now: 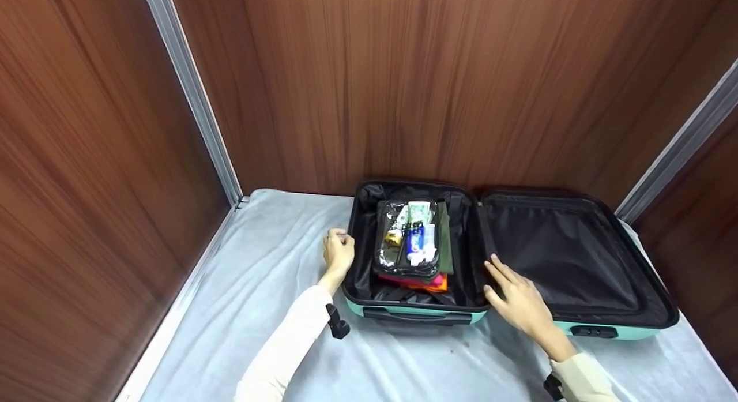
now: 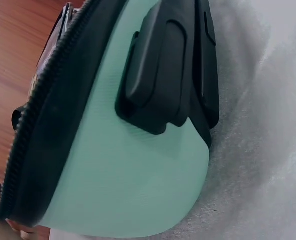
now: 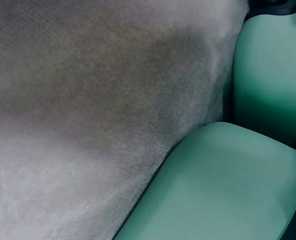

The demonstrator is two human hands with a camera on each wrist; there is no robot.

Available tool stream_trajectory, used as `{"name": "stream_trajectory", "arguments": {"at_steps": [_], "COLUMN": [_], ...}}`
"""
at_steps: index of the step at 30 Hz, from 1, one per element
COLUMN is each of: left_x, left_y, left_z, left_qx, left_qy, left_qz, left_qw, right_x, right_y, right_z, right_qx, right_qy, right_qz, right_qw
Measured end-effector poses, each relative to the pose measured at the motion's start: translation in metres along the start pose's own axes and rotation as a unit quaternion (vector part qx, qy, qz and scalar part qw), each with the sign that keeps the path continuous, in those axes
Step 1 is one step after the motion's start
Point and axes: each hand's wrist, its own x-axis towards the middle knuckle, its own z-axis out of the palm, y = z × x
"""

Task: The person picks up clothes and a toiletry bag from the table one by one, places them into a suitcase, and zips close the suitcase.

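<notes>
A mint-green suitcase [image 1: 353,305] with black lining lies opened flat. In its left half sits a clear pouch with black edging [image 1: 392,260] holding a blue-and-white tube [image 1: 415,240] and other small items. Beneath the pouch are folded cloths [image 1: 429,284], orange and pink, with a dark green one [image 1: 445,240] at its right. My left hand [image 1: 338,252] grips the left half's outer rim with curled fingers; the left wrist view catches only a bit of it beside the zipper [image 2: 40,87]. My right hand [image 1: 519,301] rests its extended fingers on the edge between the halves.
The suitcase's right half [image 1: 576,263] lies spread out with a black lining panel and a lock [image 1: 594,331] on its front. A black handle [image 1: 418,316] is on the left half's front. Pale blue cloth [image 1: 277,246] covers the surface; brown wood-grain panels [image 1: 403,90] stand around it.
</notes>
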Motion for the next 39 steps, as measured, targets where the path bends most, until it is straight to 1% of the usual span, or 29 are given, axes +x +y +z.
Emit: {"name": "stream_trajectory", "arguments": {"at_steps": [5,8,11,14,16,19,20,22,24,26,29,32,35,39], "left_x": [0.0,0.001,0.001,0.001,0.0,-0.002,-0.002,-0.003,-0.003,-0.004,-0.004,-0.004,-0.005,-0.006], "left_y": [-0.001,-0.002,-0.004,-0.006,-0.007,-0.007,-0.008,-0.008,-0.008,-0.008,-0.008,-0.008,-0.009,-0.008], "left_z": [-0.001,0.0,0.001,0.0,-0.001,-0.003,-0.003,-0.004,-0.004,-0.004,-0.004,-0.004,-0.004,-0.004], "left_qx": [0.04,0.058,0.066,0.065,0.057,0.045,0.044,0.044,0.045,0.047,0.048,0.049,0.052,0.046], "left_qy": [-0.037,-0.056,-0.074,-0.078,-0.078,-0.077,-0.075,-0.07,-0.064,-0.059,-0.058,-0.055,-0.051,-0.057], "left_qz": [-0.005,0.008,0.025,0.029,0.027,0.025,0.027,0.031,0.035,0.039,0.041,0.045,0.053,0.056], "left_qw": [0.9985,0.9967,0.9948,0.9944,0.9949,0.9957,0.9958,0.9961,0.9963,0.9964,0.9963,0.9963,0.9959,0.9957], "right_x": [-0.001,-0.002,-0.003,-0.003,-0.002,-0.001,-0.001,-0.001,-0.002,-0.004,-0.006,-0.01,-0.017,-0.028], "right_y": [0.0,0.0,0.0,0.0,-0.001,-0.001,-0.002,-0.002,-0.001,0.0,0.003,0.007,0.01,0.011], "right_z": [0.0,0.0,-0.001,0.0,0.001,0.001,0.001,0.0,-0.001,-0.002,-0.003,-0.003,-0.002,-0.001], "right_qx": [-0.002,-0.003,-0.003,0.006,0.015,0.03,0.034,0.045,0.061,0.077,0.086,0.074,0.06,0.045], "right_qy": [0.002,0.003,0.015,0.041,0.068,0.117,0.133,0.167,0.204,0.244,0.301,0.345,0.37,0.376], "right_qz": [-0.004,-0.002,0.0,0.003,0.012,0.048,0.066,0.109,0.149,0.179,0.194,0.191,0.2,0.227], "right_qw": [1.0,1.0,0.9999,0.9991,0.9975,0.9915,0.9883,0.9789,0.9657,0.9502,0.9298,0.9161,0.9053,0.8972]}}
